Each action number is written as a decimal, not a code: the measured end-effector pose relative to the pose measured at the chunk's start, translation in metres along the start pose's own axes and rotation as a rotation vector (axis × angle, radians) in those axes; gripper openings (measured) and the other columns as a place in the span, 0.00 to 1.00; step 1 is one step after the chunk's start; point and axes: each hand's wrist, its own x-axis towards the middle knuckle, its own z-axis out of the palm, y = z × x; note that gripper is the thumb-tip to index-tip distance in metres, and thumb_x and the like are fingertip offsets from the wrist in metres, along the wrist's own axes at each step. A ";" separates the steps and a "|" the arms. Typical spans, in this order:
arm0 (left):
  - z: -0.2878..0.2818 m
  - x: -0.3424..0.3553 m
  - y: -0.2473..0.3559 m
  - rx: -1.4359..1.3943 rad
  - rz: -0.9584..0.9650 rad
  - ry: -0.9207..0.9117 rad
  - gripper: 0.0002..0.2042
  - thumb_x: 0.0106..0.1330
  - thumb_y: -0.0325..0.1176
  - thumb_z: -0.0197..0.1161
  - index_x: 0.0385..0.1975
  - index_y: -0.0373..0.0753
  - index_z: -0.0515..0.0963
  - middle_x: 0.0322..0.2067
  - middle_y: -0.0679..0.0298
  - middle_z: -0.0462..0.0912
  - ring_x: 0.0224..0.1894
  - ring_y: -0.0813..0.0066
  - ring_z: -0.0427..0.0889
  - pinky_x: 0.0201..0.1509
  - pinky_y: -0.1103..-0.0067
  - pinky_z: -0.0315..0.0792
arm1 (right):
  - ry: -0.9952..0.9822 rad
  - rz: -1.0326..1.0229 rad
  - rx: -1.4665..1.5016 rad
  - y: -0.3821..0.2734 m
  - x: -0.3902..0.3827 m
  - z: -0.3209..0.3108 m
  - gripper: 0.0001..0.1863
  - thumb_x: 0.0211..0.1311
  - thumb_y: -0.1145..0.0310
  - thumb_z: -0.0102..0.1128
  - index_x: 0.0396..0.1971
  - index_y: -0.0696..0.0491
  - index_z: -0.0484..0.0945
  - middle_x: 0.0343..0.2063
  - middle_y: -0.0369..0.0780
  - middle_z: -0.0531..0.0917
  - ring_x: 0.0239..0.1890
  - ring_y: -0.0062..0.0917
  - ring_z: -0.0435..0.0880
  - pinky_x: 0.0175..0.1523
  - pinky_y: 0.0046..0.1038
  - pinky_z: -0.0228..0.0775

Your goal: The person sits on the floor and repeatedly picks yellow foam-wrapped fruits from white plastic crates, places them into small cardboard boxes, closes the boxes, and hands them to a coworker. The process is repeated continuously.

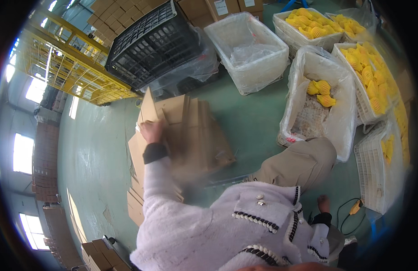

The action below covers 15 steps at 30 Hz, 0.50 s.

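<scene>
My left hand (152, 131) is closed on the edge of a flattened cardboard box (149, 108), whose corner stands up past my fingers. Under and beside it lies a stack of flat brown cartons (173, 110) on the floor, its near right part smeared by motion. More folded cardboard (136, 205) spreads toward my body on the left. My right hand (324, 204) hangs low by my right leg, over the floor and apart from the cartons. It is small and dark in view, so its fingers do not show clearly.
A black plastic crate (155, 45) stands beyond the stack, beside a yellow metal frame (73, 54). White plastic-lined crates (258, 74) stand ahead; several at right hold fruit in yellow foam nets (369, 74). One lined crate (297, 90) is by my knee. A cable with a yellow device (355, 207) lies at right.
</scene>
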 end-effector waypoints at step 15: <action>-0.006 -0.255 0.395 -1.519 1.042 -1.620 0.34 0.48 0.24 0.71 0.58 0.31 0.66 0.53 0.58 0.74 0.55 0.63 0.74 0.59 0.69 0.69 | 0.682 -0.380 1.408 -0.129 -0.127 -0.274 0.32 0.70 0.50 0.50 0.66 0.53 0.57 0.58 0.41 0.71 0.55 0.27 0.75 0.57 0.31 0.69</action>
